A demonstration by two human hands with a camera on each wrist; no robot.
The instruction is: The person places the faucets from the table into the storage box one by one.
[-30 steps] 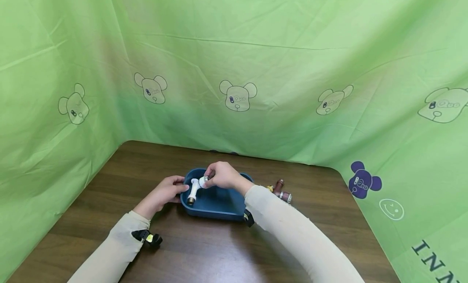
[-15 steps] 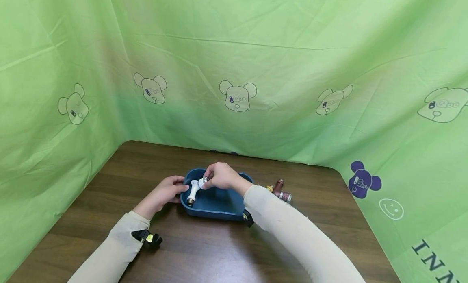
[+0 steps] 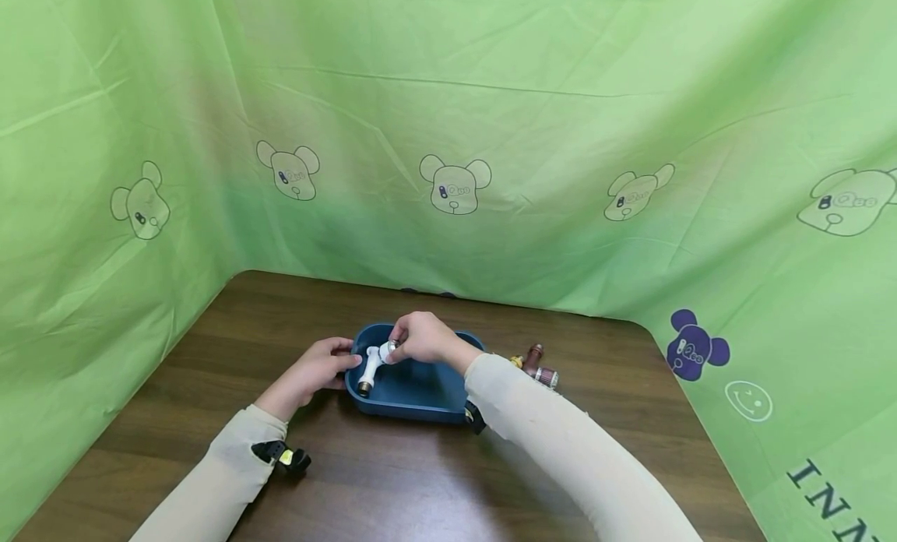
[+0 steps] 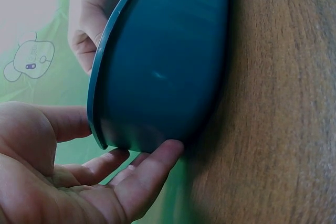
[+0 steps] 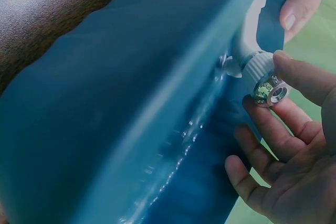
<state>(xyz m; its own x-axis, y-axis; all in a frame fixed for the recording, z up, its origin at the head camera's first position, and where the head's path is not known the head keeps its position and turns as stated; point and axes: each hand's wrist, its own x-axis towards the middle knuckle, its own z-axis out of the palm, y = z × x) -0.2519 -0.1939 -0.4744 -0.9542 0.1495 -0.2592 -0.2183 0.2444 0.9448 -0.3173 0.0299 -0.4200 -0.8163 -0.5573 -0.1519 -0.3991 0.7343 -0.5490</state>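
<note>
A white tap (image 3: 374, 367) with a ribbed, chrome-tipped handle lies in the left end of a blue tray (image 3: 413, 411). My right hand (image 3: 427, 339) pinches the handle; in the right wrist view the thumb (image 5: 302, 74) is on one side and the index finger (image 5: 268, 124) on the other, other fingers loosely bent. The tap's dark threaded end points toward me. At the tray's left end, my left hand (image 3: 318, 367) holds the wall, thumb over the rim and fingers against the outside, as the left wrist view shows.
To the right of the tray a brown tap (image 3: 536, 363) with a yellow part lies on the wooden table (image 3: 336, 480), partly behind my right sleeve (image 3: 561, 433). Green printed cloth (image 3: 448, 98) hangs around the table's back and sides.
Over the last second the right hand and the tap's handle end have shifted very slightly to the left. The left hand and the tray stay put.
</note>
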